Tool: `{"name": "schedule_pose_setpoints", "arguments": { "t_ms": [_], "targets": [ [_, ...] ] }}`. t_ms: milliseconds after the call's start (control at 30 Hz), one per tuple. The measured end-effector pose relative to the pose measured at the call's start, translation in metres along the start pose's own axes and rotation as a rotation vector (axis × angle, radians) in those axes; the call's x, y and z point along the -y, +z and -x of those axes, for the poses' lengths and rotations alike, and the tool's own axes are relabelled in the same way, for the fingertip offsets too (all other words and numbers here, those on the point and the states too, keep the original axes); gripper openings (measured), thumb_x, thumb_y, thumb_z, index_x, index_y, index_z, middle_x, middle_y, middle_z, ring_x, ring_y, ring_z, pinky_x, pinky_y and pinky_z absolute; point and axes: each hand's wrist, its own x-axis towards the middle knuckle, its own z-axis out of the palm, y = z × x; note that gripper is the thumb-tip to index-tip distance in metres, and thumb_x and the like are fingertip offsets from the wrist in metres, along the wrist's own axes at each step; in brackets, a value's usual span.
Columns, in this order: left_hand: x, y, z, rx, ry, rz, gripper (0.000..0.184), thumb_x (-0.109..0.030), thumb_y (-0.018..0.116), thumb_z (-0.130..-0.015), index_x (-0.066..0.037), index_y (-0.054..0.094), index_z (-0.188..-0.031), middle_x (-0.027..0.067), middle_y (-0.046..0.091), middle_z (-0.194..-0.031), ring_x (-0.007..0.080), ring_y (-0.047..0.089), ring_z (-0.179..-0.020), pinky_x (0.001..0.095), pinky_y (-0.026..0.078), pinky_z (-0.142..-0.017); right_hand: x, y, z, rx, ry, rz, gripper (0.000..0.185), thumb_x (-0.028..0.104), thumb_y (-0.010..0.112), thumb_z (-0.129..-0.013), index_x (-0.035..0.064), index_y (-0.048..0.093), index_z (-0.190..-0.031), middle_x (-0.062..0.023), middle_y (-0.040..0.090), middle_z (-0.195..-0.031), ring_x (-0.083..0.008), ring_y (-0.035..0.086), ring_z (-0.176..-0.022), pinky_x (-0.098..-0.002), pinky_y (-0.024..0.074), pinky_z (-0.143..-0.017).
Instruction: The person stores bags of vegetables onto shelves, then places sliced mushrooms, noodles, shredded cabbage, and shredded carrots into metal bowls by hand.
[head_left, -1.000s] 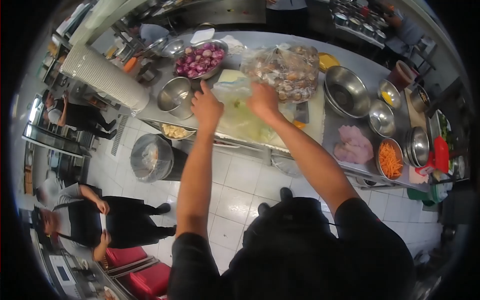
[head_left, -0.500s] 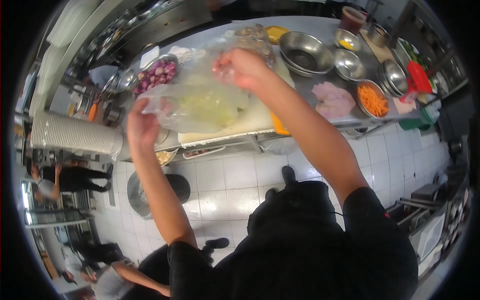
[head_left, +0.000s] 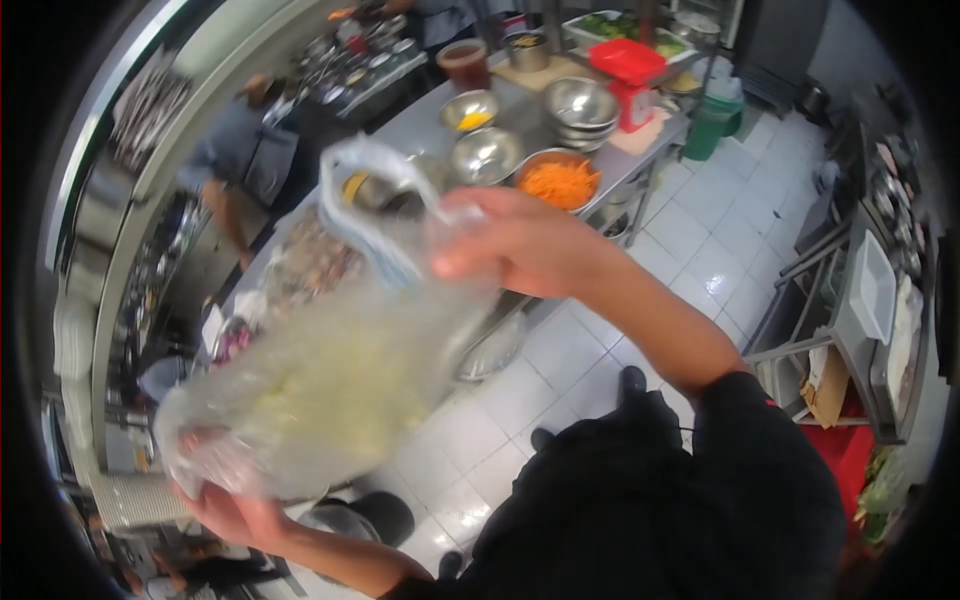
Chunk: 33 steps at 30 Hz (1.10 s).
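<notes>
A translucent plastic bag (head_left: 330, 390) with pale yellow-green contents is stretched between my hands, lifted in front of the counter. What the contents are is too blurred to name. My right hand (head_left: 520, 240) grips the bag near its upper end, where a white, blue-tinged loop of plastic stands up. At the lower left, my left hand (head_left: 235, 510) holds the other end, its fingers partly seen through the film. Beyond the bag on the counter lies another clear bag (head_left: 310, 250) of brownish pieces.
On the steel counter (head_left: 420, 115) stand a bowl of carrot strips (head_left: 560, 182), several metal bowls (head_left: 580, 105), a red scale (head_left: 632, 85) and a tub of dark red liquid (head_left: 464, 65). A green bin (head_left: 710, 125) is beyond. A person (head_left: 225, 150) stands across the counter.
My view has turned to the right. The bag has come up off the white board on the counter, with my right hand high and my left hand low.
</notes>
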Motion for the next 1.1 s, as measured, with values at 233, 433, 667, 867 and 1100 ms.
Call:
{"name": "schedule_pose_setpoints", "arguments": {
  "t_ms": [233,433,667,867,1100],
  "targets": [
    [0.257,0.041,-0.031,-0.066,-0.425,0.299,0.024,-0.025,0.047,-0.090,-0.007,0.059,-0.100,0.0094,0.062,-0.100,0.0206,0.058,-0.095,0.0383,0.045,-0.084,0.026,-0.206,0.205,-0.291,0.235,1.377,0.024,0.018,0.062,-0.072,0.0006,0.064,-0.088,-0.0230,0.057,-0.071,-0.0302,0.056,-0.064,-0.0360,0.0453,-0.063],
    [0.456,0.055,-0.061,-0.246,-0.868,0.433,0.024,-0.028,0.050,-0.091,-0.006,0.058,-0.095,0.0081,0.062,-0.097,0.0192,0.059,-0.091,0.0344,0.047,-0.082,0.028,-0.323,0.343,-1.013,0.233,0.297,0.014,0.004,0.051,-0.074,-0.0052,0.057,-0.082,-0.0173,0.061,-0.080,-0.0318,0.061,-0.080,-0.0420,0.0478,-0.072],
    [0.616,0.060,-0.106,-0.025,-1.246,-0.484,0.033,-0.025,0.064,-0.083,0.000,0.057,-0.104,0.0088,0.061,-0.097,0.0186,0.060,-0.084,0.0315,0.049,-0.076,0.056,-0.427,0.386,-1.122,-0.220,-0.685,0.022,-0.006,0.043,-0.070,-0.0041,0.045,-0.092,-0.0195,0.052,-0.094,-0.0324,0.053,-0.093,-0.0524,0.0415,-0.091],
    [0.734,0.031,-0.126,0.411,-1.531,-1.144,0.032,-0.017,0.064,-0.080,0.003,0.058,-0.104,0.0095,0.063,-0.094,0.0179,0.059,-0.082,0.0314,0.048,-0.075,0.063,-0.532,0.388,-1.196,-0.124,-0.738,0.011,-0.005,0.044,-0.066,0.0024,0.043,-0.075,-0.0086,0.046,-0.070,-0.0233,0.047,-0.067,-0.0449,0.0442,-0.081],
    [0.836,0.049,-0.181,-0.131,-1.489,-0.266,0.033,-0.022,0.051,-0.091,0.000,0.049,-0.115,0.0094,0.056,-0.108,0.0213,0.055,-0.099,0.0368,0.045,-0.087,0.123,-0.586,0.412,-1.312,-0.096,-0.674,0.004,0.005,0.044,-0.069,0.0081,0.042,-0.068,-0.0016,0.040,-0.063,-0.0156,0.036,-0.052,-0.0301,0.0369,-0.054]
  ]
}}
